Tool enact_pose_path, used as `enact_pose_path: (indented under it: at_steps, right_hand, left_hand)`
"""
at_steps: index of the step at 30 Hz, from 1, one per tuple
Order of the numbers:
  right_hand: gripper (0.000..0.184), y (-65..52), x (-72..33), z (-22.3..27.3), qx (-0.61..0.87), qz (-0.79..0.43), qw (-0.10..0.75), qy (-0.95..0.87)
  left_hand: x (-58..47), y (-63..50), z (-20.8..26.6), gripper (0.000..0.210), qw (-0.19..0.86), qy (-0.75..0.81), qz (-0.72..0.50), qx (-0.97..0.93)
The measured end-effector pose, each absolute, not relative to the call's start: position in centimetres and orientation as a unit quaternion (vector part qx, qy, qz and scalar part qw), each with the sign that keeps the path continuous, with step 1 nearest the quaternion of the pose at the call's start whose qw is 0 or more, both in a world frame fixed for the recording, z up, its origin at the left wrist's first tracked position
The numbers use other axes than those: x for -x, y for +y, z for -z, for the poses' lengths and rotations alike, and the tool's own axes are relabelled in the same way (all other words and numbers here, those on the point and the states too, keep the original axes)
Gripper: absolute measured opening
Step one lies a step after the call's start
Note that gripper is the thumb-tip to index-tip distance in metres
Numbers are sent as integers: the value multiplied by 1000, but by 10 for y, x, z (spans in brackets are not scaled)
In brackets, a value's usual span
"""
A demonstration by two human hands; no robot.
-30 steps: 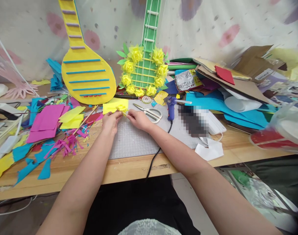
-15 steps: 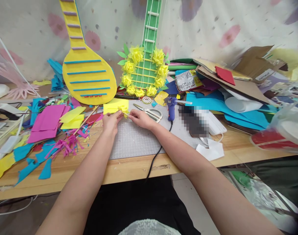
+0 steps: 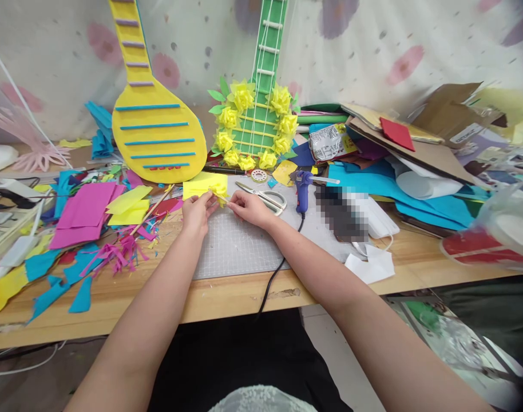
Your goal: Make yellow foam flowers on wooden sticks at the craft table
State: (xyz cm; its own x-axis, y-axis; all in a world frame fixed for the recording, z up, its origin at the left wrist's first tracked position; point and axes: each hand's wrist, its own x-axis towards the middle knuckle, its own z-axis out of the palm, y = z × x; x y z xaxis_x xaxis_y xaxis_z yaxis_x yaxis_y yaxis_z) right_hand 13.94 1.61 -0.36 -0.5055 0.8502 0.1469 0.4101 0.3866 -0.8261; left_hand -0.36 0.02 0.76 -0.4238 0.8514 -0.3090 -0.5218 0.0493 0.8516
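My left hand (image 3: 196, 213) pinches a small gathered piece of yellow crepe paper (image 3: 220, 193) over the grey cutting mat (image 3: 236, 246). Close by on the right, my right hand (image 3: 249, 209) is closed, thumb and fingers together, on what looks like a thin stick reaching to the yellow paper; its detail is too small to make out. Flat yellow paper sheets (image 3: 195, 187) lie just behind the left fingers. Scissors (image 3: 272, 201) rest partly behind my right hand, and a blue glue gun (image 3: 302, 191) stands to their right.
At the back lean a yellow cardboard instrument (image 3: 158, 129) and a green one (image 3: 258, 134) ringed with yellow paper flowers. Magenta paper (image 3: 83, 214) and scraps cover the left. A phone (image 3: 341, 214), blue sheets (image 3: 433, 209) and cardboard (image 3: 416, 143) occupy the right. The glue-gun cord (image 3: 270, 280) crosses the front edge.
The view has shifted slightly. Both hands stay at the yellow paper, with the right fingers drawn slightly farther from the left and small finger movements.
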Motion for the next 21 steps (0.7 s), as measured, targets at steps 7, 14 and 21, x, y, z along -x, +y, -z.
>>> enact_pose_path:
  at_steps: [7, 14, 21]
  right_hand:
    - [20, 16, -137, 6, 433, -301, 315, -789]
    - [17, 14, -136, 6, 426, -211, 297, -828]
    - [18, 12, -135, 3, 444, -167, 266, -839]
  left_hand:
    - [2, -1, -9, 26, 515, 512, -669, -160]
    - [1, -2, -10, 23, 520, 503, -671, -163]
    - [4, 1, -10, 21, 518, 486, -692, -130]
